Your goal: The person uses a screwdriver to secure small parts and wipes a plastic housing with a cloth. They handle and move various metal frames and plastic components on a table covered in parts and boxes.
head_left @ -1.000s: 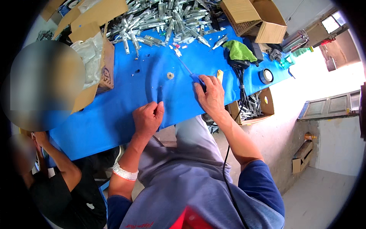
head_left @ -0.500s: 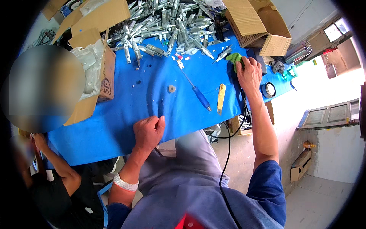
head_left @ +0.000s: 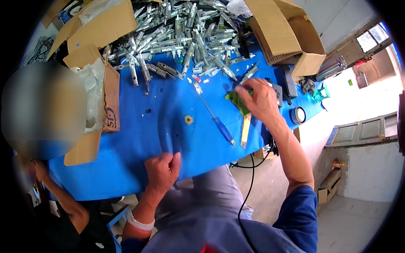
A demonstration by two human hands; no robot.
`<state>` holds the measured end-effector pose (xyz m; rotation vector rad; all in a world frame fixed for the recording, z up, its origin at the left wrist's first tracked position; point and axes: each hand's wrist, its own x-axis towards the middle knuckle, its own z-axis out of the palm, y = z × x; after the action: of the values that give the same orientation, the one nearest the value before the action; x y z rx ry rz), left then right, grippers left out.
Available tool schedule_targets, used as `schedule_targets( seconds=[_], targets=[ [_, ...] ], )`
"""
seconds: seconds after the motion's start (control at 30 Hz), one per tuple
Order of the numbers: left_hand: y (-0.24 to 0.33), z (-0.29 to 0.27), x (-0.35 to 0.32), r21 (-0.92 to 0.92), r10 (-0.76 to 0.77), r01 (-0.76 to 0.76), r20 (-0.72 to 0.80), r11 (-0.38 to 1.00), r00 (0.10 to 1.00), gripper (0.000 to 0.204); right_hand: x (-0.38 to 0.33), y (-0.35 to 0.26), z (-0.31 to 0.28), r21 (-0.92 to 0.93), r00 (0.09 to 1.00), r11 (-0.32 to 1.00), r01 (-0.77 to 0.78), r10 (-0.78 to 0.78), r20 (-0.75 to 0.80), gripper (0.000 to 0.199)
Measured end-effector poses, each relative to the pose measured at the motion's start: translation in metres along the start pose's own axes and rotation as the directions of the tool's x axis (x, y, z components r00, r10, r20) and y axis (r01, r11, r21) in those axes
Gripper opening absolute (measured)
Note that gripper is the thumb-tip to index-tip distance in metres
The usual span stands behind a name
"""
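My right hand [head_left: 262, 101] is closed on a crumpled green cloth [head_left: 237, 101], held over the right part of the blue-covered table [head_left: 135, 156]. Just below the cloth lies a flat strip wrapped in yellow [head_left: 245, 130]. To its left a screwdriver [head_left: 223, 131] with a blue handle rests at a slant, its shaft end by a small white-and-metal piece. My left hand [head_left: 162, 170] is curled into a fist at the table's near edge; whether anything is inside it is hidden. A small round tan piece [head_left: 188, 119] lies between my hands.
A large heap of grey metal parts [head_left: 185, 38] covers the table's far side. Open cardboard boxes stand at the left [head_left: 111, 97] and far right [head_left: 274, 33]. A round tin [head_left: 298, 114] sits at the right edge. A black cable [head_left: 253, 181] hangs near my lap. Another person's arm [head_left: 63, 196] is at lower left.
My right hand has drawn the green cloth leftward and nearer, away from the dark box at the right. My left hand remains a fist by the edge. The view has shifted slightly.
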<state>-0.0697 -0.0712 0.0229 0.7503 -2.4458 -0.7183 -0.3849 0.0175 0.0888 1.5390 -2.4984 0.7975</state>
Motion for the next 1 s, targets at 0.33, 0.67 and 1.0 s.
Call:
schedule_targets(
  seconds=[0.33, 0.67, 1.0],
  targets=[
    [0.004, -0.004, 0.011, -0.076, -0.028, 0.032, 0.043, 0.997, 0.999, 0.036, 0.139, 0.099, 0.053, -0.355, 0.962, 0.898, -0.261, 0.212, -0.173, 0.041],
    [-0.001, 0.004, 0.066, -0.498, -0.195, 0.313, 0.276, 0.809, 0.941, 0.034, 0.252, 0.067, 0.092, 0.049, 0.965, 0.979, 0.2, -0.188, -0.186, 0.021],
    [-0.01, 0.021, 0.065, -0.64, -0.146, 0.148, 0.057, 0.754, 0.988, 0.036, 0.355, 0.214, 0.152, -0.415, 0.903, 0.819, 0.395, -0.264, 0.339, 0.026]
  ],
)
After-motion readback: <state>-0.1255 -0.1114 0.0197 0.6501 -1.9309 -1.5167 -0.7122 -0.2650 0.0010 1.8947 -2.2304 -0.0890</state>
